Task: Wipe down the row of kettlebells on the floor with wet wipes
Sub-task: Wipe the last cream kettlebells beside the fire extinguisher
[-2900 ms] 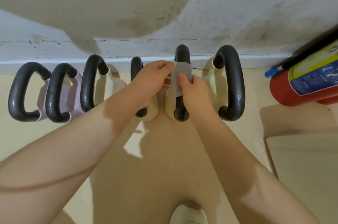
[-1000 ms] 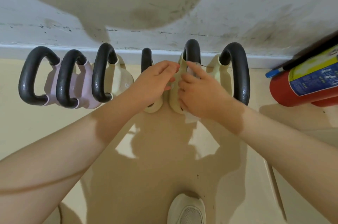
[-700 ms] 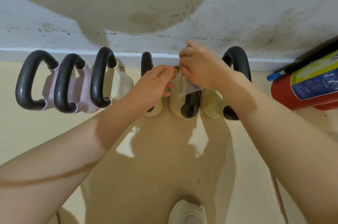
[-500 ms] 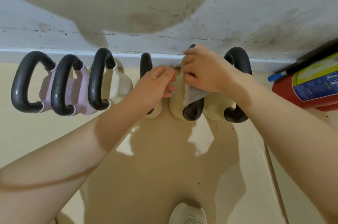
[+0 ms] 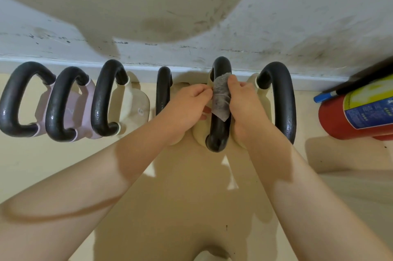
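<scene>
Several kettlebells with black handles stand in a row along the wall. Two at the left are pink (image 5: 84, 109); the others are cream (image 5: 136, 103). A grey, soiled wet wipe (image 5: 221, 95) lies draped over the black handle (image 5: 220, 128) of the second kettlebell from the right. My right hand (image 5: 244, 104) pinches the wipe's right edge against the handle. My left hand (image 5: 188, 105) pinches the wipe's left edge, covering most of the cream kettlebell beside it, whose handle (image 5: 163, 88) shows.
A red fire extinguisher (image 5: 359, 111) with a blue and yellow label lies on the floor at the right. The scuffed white wall and baseboard (image 5: 63, 62) run right behind the row. A white shoe tip (image 5: 210, 256) shows at the bottom edge on the beige floor.
My right hand has come back from the far end of the handle toward me. The wipe now lies flat across the handle's top, held by both hands. The left hand stayed put.
</scene>
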A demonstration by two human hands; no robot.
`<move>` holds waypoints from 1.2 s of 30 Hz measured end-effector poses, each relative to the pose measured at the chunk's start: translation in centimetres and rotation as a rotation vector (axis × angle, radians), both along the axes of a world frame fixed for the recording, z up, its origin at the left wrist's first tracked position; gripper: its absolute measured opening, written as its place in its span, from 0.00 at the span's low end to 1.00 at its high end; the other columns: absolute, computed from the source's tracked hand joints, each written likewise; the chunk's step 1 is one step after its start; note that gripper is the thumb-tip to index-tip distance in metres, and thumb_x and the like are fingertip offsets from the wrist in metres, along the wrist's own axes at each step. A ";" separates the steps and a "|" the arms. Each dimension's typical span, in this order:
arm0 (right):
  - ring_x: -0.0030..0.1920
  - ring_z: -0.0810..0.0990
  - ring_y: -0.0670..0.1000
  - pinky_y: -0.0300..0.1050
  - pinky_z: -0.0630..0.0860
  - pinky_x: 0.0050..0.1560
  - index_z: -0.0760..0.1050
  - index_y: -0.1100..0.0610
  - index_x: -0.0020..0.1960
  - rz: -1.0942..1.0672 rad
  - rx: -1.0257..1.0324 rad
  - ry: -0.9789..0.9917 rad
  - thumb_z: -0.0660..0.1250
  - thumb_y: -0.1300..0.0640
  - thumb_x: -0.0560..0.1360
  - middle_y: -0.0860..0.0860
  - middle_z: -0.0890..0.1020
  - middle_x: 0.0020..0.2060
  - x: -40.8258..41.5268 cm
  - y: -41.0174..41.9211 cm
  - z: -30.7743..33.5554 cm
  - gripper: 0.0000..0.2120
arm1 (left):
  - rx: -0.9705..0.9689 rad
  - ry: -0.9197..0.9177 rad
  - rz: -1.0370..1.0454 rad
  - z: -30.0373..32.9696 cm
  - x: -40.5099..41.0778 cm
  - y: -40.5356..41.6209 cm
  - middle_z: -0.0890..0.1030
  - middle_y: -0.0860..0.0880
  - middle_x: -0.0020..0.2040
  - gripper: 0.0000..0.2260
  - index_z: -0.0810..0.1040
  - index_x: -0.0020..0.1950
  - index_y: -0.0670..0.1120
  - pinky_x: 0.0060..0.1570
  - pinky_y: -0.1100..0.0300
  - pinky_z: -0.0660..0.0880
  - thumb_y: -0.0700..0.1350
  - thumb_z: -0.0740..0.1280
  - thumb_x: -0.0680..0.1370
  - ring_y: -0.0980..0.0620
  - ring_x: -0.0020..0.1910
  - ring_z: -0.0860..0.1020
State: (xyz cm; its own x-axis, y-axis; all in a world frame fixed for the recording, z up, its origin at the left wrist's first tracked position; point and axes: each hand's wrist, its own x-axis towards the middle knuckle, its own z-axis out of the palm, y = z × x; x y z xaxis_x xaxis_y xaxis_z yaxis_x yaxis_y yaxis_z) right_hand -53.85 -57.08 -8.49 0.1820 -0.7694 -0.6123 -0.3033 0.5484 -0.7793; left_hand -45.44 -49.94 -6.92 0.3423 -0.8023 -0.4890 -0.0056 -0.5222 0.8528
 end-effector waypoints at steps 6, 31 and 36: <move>0.46 0.79 0.51 0.47 0.78 0.46 0.70 0.53 0.57 0.248 -0.365 0.208 0.57 0.50 0.79 0.53 0.78 0.50 -0.1 1.6 1.1 0.11 | -0.076 0.037 0.002 0.5 0.3 -0.8 0.78 0.52 0.60 0.17 0.69 0.69 0.53 0.59 0.58 0.74 0.46 0.56 0.81 0.57 0.56 0.77; 0.44 0.75 0.52 0.48 0.72 0.49 0.76 0.55 0.42 0.748 -0.475 0.098 0.58 0.59 0.75 0.50 0.78 0.41 2.4 -6.5 0.1 0.09 | 0.108 0.295 -0.152 -0.1 1.0 0.0 0.83 0.48 0.52 0.13 0.74 0.60 0.45 0.51 0.63 0.79 0.42 0.67 0.75 0.54 0.50 0.82; 0.34 0.69 0.55 0.50 0.68 0.37 0.67 0.57 0.28 1.465 -0.706 0.673 0.62 0.57 0.69 0.58 0.72 0.32 4.3 -7.5 2.8 0.12 | 0.145 0.416 -0.066 -1.0 0.8 0.4 0.83 0.46 0.55 0.15 0.74 0.61 0.43 0.57 0.60 0.76 0.43 0.68 0.75 0.52 0.54 0.81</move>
State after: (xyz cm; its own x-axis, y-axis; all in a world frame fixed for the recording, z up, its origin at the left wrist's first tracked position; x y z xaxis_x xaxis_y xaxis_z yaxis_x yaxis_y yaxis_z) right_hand -49.53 -64.58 -5.72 0.7830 -0.3458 -0.5171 -0.5323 -0.8026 -0.2693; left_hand -44.61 -49.53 -7.88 0.0431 -0.7285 -0.6837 0.2855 -0.6468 0.7072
